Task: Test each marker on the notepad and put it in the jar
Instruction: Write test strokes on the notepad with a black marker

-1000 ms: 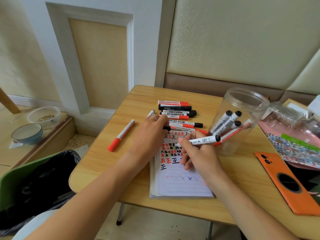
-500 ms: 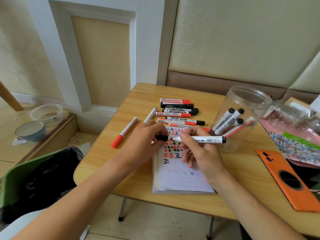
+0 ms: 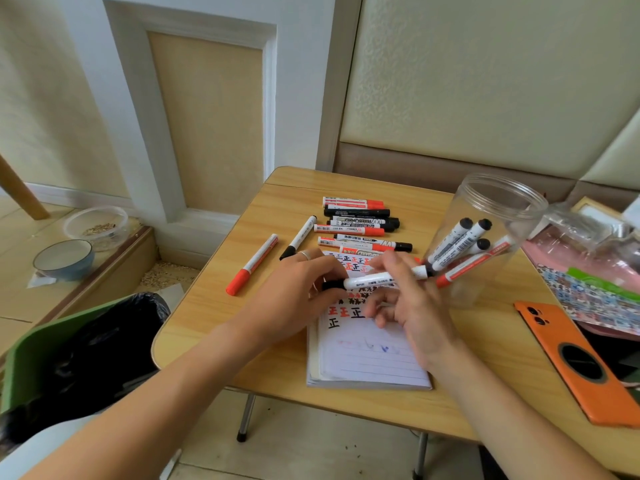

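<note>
A white marker with a black cap [image 3: 377,280] is held level just above the lined notepad [image 3: 374,358], whose upper half is covered in red and black test marks. My left hand [image 3: 298,296] pinches the capped black end. My right hand [image 3: 412,303] holds the white barrel, one finger crossing over it; its fingers are blurred. The clear jar [image 3: 502,192] stands right of the notepad with three black markers and a red one [image 3: 464,244] leaning inside. Several more red and black markers [image 3: 356,223] lie in a row beyond the notepad.
A red marker [image 3: 252,265] and a black-capped one [image 3: 299,237] lie loose at the left of the wooden table [image 3: 207,306]. An orange phone [image 3: 575,362] lies at the right; clutter sits behind it. On the floor to the left are a green bin [image 3: 79,344] and a bowl [image 3: 64,258].
The marker lifted off the notepad and turned level. My left hand brought the black cap onto its tip. My right hand's fingers shifted along the barrel.
</note>
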### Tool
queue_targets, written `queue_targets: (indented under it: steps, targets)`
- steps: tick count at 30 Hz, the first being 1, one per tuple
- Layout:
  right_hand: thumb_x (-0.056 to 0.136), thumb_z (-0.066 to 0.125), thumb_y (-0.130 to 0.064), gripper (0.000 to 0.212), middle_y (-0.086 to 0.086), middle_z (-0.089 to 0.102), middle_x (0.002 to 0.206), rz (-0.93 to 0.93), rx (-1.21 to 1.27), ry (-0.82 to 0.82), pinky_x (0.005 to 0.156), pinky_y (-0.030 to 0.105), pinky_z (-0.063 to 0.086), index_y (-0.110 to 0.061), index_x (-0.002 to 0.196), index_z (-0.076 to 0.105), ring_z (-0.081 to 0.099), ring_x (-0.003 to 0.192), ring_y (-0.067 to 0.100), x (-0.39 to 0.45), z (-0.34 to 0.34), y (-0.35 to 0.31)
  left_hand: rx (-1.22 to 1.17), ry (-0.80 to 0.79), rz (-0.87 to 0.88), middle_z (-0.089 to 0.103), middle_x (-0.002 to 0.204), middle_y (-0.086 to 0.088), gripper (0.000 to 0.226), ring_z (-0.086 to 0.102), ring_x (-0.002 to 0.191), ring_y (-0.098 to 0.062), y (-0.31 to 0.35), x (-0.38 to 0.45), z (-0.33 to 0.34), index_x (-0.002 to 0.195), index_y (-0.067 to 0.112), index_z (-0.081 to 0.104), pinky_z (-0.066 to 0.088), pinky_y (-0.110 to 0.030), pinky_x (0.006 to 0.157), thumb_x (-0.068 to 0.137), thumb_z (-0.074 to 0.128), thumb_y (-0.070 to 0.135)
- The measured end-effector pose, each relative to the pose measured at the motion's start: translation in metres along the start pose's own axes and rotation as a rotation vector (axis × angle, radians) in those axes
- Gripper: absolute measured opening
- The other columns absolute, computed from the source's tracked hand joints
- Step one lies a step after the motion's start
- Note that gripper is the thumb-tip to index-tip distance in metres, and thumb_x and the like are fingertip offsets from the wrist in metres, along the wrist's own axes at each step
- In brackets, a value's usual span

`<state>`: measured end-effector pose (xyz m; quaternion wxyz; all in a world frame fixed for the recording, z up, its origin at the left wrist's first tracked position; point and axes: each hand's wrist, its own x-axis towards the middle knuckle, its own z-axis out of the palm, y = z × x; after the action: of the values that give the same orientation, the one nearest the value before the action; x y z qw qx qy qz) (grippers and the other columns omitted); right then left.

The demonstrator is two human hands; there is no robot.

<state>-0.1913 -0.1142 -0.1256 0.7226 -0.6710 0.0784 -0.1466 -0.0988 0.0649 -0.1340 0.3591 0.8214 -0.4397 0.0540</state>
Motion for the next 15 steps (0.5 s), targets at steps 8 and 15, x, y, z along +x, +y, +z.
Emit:
queue_targets:
  steps: [8,15]
  targets:
    - [0.098,0.066,-0.013,0.005,0.005,0.068,0.075,0.023,0.065,0.094,0.046,0.022,0.049,-0.01,0.095,0.065,0.065,0.055,0.02,0.002,0.0,0.005,-0.158,0.03,0.022,0.063,0.094,0.011,0.013,0.059,0.091,-0.009,0.008,-0.002,0.0,0.111,0.023,0.063,0.043,-0.019,0.072,0.102,0.058,0.031]
    - [0.1,0.065,-0.018,0.019,0.014,0.069,0.08,0.009,-0.081,0.042,0.05,0.024,0.052,0.0,0.095,0.065,0.071,0.065,0.027,0.005,0.002,0.009,-0.208,0.052,0.006,0.07,0.103,0.014,0.026,0.061,0.101,-0.002,0.004,0.002,0.016,0.113,0.024,0.074,0.045,-0.016,0.084,0.09,0.076,0.035]
